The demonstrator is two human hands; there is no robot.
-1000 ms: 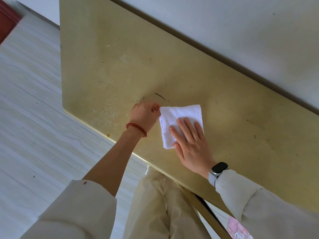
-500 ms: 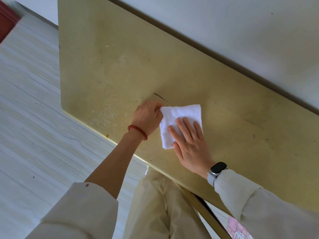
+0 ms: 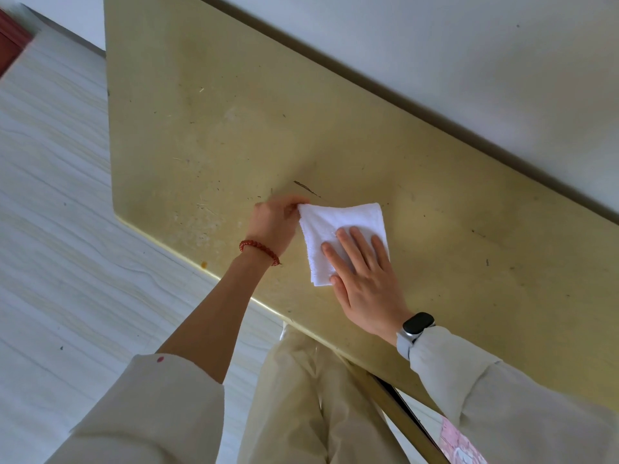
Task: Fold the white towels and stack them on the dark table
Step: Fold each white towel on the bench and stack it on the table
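A small white towel (image 3: 338, 226), folded to a rough square, lies on the yellowish table (image 3: 207, 128) near its front edge. My left hand (image 3: 276, 222) pinches the towel's far left corner, which is lifted a little off the table. My right hand (image 3: 363, 276) lies flat on the towel's near right part, fingers straight and spread, pressing it down. No other towel is in view.
The table's far edge runs along a pale wall (image 3: 435, 61). Light wood-look floor (image 3: 60, 229) lies to the left, with a dark red object (image 3: 10, 45) at the top left corner. A table leg (image 3: 398, 413) stands beside my trousers.
My left hand has closed in on the towel's far left corner and pinched it, lifting it slightly. My right hand stays flat on the towel.
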